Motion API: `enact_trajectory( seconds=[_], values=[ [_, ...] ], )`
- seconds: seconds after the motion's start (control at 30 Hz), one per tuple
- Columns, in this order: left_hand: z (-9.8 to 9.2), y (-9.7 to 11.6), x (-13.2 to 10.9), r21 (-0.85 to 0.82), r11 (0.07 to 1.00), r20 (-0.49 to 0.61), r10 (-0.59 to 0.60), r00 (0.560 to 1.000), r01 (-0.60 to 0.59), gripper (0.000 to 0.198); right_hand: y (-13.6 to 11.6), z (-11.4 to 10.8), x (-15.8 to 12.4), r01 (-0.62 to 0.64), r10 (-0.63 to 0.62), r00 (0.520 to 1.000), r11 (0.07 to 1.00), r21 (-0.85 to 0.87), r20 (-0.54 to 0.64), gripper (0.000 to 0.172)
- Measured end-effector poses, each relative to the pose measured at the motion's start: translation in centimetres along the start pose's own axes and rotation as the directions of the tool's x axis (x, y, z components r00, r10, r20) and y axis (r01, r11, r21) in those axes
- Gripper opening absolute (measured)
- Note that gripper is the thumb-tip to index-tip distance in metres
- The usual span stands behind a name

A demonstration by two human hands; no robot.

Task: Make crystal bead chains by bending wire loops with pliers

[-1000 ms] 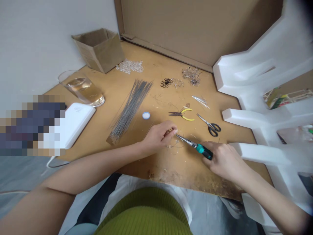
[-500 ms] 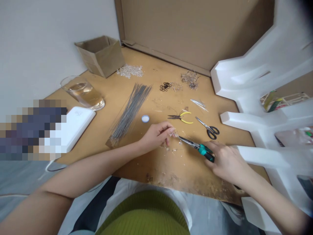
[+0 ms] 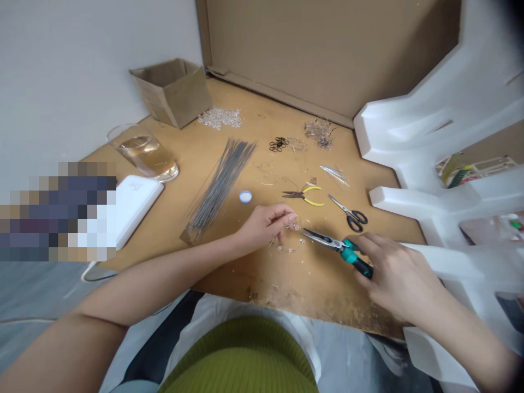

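Note:
Between the thumb and fingers of my left hand (image 3: 272, 222) is a small clear bead piece with thin wire (image 3: 295, 225). My right hand (image 3: 391, 273) is closed around the teal-and-black handles of long-nose pliers (image 3: 338, 246). Their jaws are slightly parted, and the tips point at the bead piece, a short way to its right. A few clear beads (image 3: 302, 240) and wire bits lie on the table just below. Yellow-handled pliers (image 3: 303, 195) and black-handled scissors (image 3: 350, 214) rest behind my hands.
A bundle of grey wires (image 3: 223, 185) lies left of centre beside a small round white lid (image 3: 245, 196). Farther back are a clear bead pile (image 3: 221, 117), black rings (image 3: 278, 144) and a cardboard box (image 3: 172, 95). A glass of liquid (image 3: 145, 155) stands left; white foam (image 3: 393, 199) borders the right.
The pliers in my right hand have drawn back to the right, away from the bead piece, and their jaws have opened a little. My left hand keeps its pinch.

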State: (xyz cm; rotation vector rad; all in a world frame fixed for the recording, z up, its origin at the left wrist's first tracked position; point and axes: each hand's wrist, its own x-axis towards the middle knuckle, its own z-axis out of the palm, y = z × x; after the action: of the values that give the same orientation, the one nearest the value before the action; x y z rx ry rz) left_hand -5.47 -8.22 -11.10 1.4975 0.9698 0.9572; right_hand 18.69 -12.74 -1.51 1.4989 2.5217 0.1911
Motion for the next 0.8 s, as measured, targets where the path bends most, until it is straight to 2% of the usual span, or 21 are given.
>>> enact_trajectory(
  seconds=[0.13,0.2,0.3,0.37,0.43,0.53,0.63,0.8],
  values=[
    [0.0,-0.2,-0.2,0.038,0.998,-0.021,0.049,0.999,-0.049,0.022,-1.0,-0.3,0.2,0.005,-0.005,1.0,1.0,-0.011,0.013,0.031],
    [-0.1,-0.1,-0.2,0.036,0.998,-0.019,0.059,0.998,-0.058,0.022,-1.0,-0.3,0.0,-0.002,0.002,1.0,1.0,0.025,-0.019,0.032],
    [-0.1,0.1,-0.3,-0.015,0.999,0.029,0.046,0.999,-0.045,0.023,-0.4,-0.2,0.1,-0.075,0.102,0.989,0.971,0.227,-0.111,0.033],
    [0.0,0.3,-0.4,-0.049,0.998,0.092,0.034,0.995,-0.03,0.023,-0.4,0.1,0.7,-0.157,0.243,0.962,0.868,0.47,-0.127,0.028],
    [0.2,0.6,-0.6,-0.065,0.998,0.152,0.034,0.988,-0.024,0.023,-0.9,0.5,1.8,-0.2,0.335,0.941,0.675,0.71,-0.054,0.023],
    [0.4,0.9,-0.7,-0.074,0.997,0.198,0.034,0.98,-0.02,0.022,-2.6,1.3,3.8,-0.146,0.252,0.967,0.433,0.89,0.036,0.024],
    [0.5,1.0,-0.7,-0.088,0.996,0.22,0.03,0.975,-0.011,0.021,-4.4,2.2,5.0,-0.098,0.197,0.98,0.311,0.945,0.037,0.018],
    [0.6,0.6,-0.5,-0.158,0.987,0.217,0.01,0.976,0.025,0.017,-5.4,3.3,5.7,-0.073,0.288,0.958,0.222,0.972,0.007,0.016]
  ],
)
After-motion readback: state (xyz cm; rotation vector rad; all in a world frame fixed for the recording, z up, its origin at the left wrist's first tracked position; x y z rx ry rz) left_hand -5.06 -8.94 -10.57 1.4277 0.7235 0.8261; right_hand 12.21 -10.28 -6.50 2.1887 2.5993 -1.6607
